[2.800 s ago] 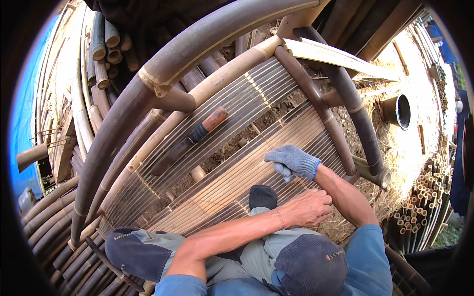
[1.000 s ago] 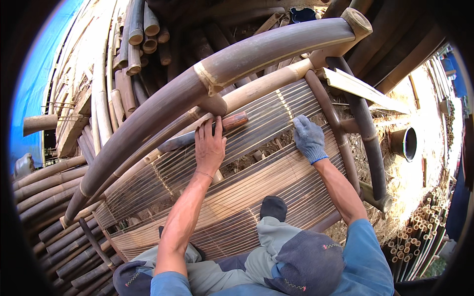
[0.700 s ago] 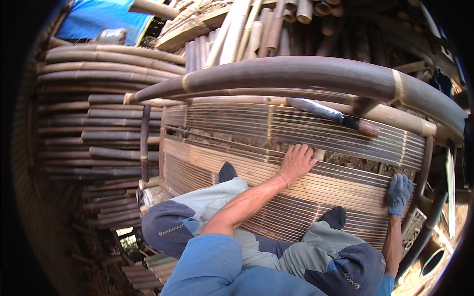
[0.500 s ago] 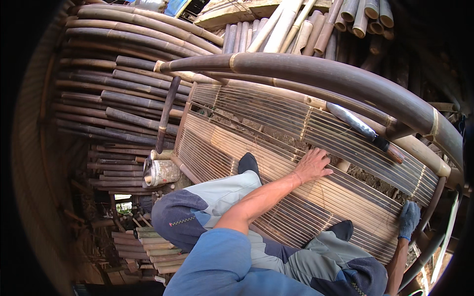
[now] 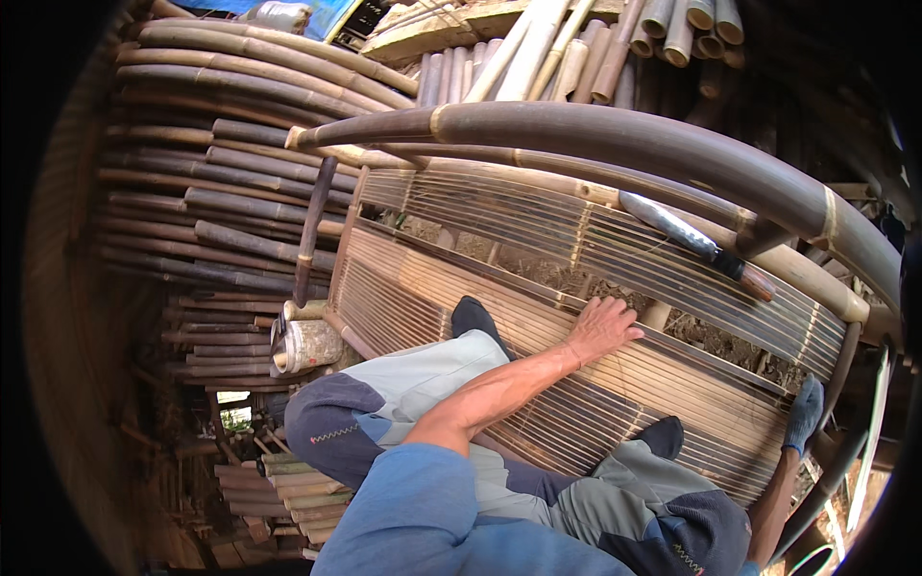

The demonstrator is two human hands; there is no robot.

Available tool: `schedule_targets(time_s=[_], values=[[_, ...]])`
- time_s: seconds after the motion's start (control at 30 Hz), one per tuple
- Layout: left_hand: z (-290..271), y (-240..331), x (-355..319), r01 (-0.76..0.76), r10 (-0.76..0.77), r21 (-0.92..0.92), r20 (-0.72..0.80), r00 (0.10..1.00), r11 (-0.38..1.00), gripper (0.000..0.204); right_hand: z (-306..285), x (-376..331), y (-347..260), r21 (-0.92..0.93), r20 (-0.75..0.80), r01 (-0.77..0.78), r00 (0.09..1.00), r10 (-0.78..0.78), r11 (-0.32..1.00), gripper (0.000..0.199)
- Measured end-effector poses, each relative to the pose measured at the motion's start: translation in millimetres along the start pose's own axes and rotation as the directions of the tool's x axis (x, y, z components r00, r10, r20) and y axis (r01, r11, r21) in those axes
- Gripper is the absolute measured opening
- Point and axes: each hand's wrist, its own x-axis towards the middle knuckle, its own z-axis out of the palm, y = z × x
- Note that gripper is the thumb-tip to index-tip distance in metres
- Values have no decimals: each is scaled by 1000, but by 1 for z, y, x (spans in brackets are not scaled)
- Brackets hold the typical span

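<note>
I sit on a bamboo bench with a slatted seat. My left hand, bare, has its fingers bent together over a dark bamboo slat at the near side of a gap in the seat. At that slat's right end is my right hand, in a blue-grey knitted glove, its fingers closed around the end and partly hidden. Beyond the gap runs a group of far slats. A large knife with a wooden handle lies across them and the back bamboo rail, blade to the left.
A thick curved bamboo pole spans the bench's far side. A dark upright post stands at its left end, near a stained pail. Stacked bamboo poles fill the left, and more cut poles lie behind.
The dark slat's left part has come toward me, against the near slats, widening the gap. My left fingers have drawn together, and my gloved right hand has shifted slightly right and away from me.
</note>
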Motion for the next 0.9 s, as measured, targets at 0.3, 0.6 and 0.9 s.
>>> schedule_targets(time_s=[0.3, 0.6, 0.9], values=[[43, 99, 31, -306, 291, -77, -167, 942, 949, 46, -11, -8, -34, -487, 170, 71, 985, 14, 870, 29], [69, 140, 83, -5, 43, -389, 88, 995, 921, 32, -47, -43, -67, 41, -134, -20, 991, 26, 999, 28], [70, 152, 92, -314, 332, -290, 14, 943, 904, 30, -286, -164, -193, 279, -116, -321, 924, 363, 905, 26]])
